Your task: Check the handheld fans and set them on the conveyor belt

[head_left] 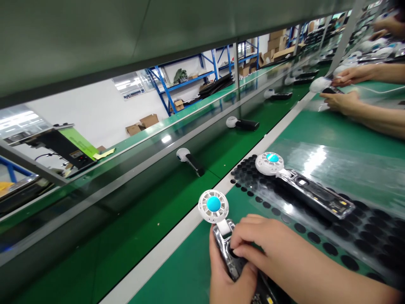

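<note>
Beside the green conveyor belt, two hands grip a white handheld fan.
The left hand curls tight underneath; the right hand pinches its silver body.

Handheld fan: lower end cut off by frame edge.

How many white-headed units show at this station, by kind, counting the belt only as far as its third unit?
Open-cased units with blue hubs: 2 (held unit in left hand and right hand; sheet unit on black pads)
Black-handled units on the conveyor belt: 3 (nearest unit, middle unit, third unit)
Total: 5
</note>
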Demonstrator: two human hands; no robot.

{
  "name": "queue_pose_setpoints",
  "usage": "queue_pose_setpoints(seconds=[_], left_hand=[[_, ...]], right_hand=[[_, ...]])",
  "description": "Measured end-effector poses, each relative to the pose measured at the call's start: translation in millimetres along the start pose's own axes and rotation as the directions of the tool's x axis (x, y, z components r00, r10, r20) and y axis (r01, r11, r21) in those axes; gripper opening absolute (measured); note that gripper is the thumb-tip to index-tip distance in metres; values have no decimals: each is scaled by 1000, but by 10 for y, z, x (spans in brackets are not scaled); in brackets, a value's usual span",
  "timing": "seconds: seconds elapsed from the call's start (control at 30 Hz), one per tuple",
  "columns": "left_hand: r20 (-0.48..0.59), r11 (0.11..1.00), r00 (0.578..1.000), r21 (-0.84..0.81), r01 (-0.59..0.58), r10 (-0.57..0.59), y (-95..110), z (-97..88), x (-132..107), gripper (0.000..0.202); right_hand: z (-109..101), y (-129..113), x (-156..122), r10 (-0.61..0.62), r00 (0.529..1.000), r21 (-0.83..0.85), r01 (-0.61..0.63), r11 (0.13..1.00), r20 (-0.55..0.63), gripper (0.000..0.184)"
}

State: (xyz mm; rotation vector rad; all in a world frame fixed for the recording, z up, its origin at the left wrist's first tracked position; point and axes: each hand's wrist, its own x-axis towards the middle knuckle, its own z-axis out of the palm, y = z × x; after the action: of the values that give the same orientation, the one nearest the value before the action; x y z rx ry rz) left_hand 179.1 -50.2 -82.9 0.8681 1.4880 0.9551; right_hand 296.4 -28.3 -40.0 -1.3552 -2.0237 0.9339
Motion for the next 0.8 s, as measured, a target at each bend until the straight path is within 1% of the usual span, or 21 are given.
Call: queue_pose_setpoints(seconds=[0.17, 0.27, 0.37, 0.47, 0.57, 0.73, 0.8], left_hand=[[10, 997, 1000, 72, 22, -23, 52, 11, -22, 91], [39, 998, 999, 57, 15, -17, 72, 15, -36, 91], [24, 999, 1000, 48, -10, 9, 76, 27, -46, 91], [-6, 998, 1000, 54, -11, 11, 78, 46, -64, 91], [-12, 998, 999, 46, -30, 31, 93, 70, -96, 93], [-31, 997, 997, 32, -66, 67, 127, 88, -147, 92], [-26, 997, 996, 19, -79, 80, 129, 82, -152, 92]], right_hand=[[36, -22, -40, -96, 992, -213, 77, 974, -81, 25], [51, -8, -41, -111, 985, -267, 72, 961, -134, 22], [62, 18, -35, -101, 986, -257, 64, 964, -133, 21], [63, 28, -40, -91, 986, -239, 55, 969, -139, 22], [49, 12, -65, -87, 987, -218, 56, 974, -136, 22], [12, -43, -105, 15, 997, -68, -20, 997, -76, 21], [-2, -70, -101, 39, 997, -34, -41, 999, -60, 21]])
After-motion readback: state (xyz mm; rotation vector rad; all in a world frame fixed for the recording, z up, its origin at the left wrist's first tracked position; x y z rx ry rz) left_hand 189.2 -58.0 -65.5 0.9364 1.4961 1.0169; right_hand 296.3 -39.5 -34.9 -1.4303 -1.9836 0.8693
